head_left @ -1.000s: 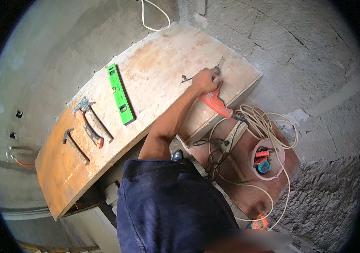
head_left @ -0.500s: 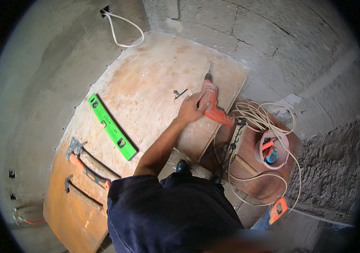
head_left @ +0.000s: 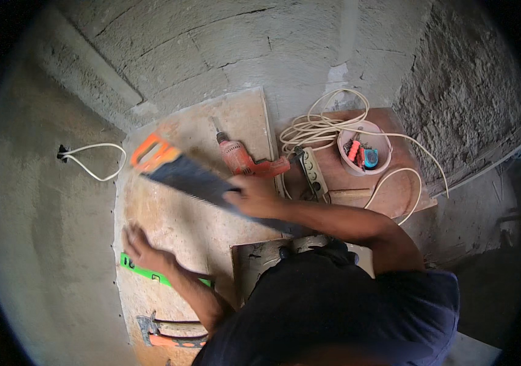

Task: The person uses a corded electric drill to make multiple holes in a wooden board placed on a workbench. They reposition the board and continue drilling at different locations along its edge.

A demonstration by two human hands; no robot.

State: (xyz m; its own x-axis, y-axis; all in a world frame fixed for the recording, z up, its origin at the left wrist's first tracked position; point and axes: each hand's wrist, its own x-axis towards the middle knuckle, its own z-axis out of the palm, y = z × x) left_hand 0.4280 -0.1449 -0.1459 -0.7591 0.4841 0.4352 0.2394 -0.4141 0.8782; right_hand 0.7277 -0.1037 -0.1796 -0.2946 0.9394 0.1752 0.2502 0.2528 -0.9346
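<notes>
My right hand [head_left: 254, 196] grips a handsaw by its dark blade [head_left: 190, 180]; the orange handle [head_left: 153, 154] points to the far left. The saw is held slantwise over the pale board [head_left: 150, 210]. Off to the left, my left hand [head_left: 145, 249] has its fingers apart, slightly blurred, above the green spirit level [head_left: 158, 277]. Hand and forearm cover part of the level, and I cannot tell whether they touch it. A red power drill [head_left: 239, 160] lies on the board just beyond my right hand, its bit toward the wall.
Near my left forearm lie an axe [head_left: 144, 327] and an orange-handled tool [head_left: 178, 341]. Right of the board are a power strip [head_left: 313, 171], a coiled cream cable [head_left: 309, 129] and a pink bucket [head_left: 384, 160] holding small tools. A white cable loop [head_left: 98, 146] hangs from the left wall.
The view has turned to the right. My left hand has let go of the drill and moved left to the level. My right hand has brought the saw from the lower right over the board.
</notes>
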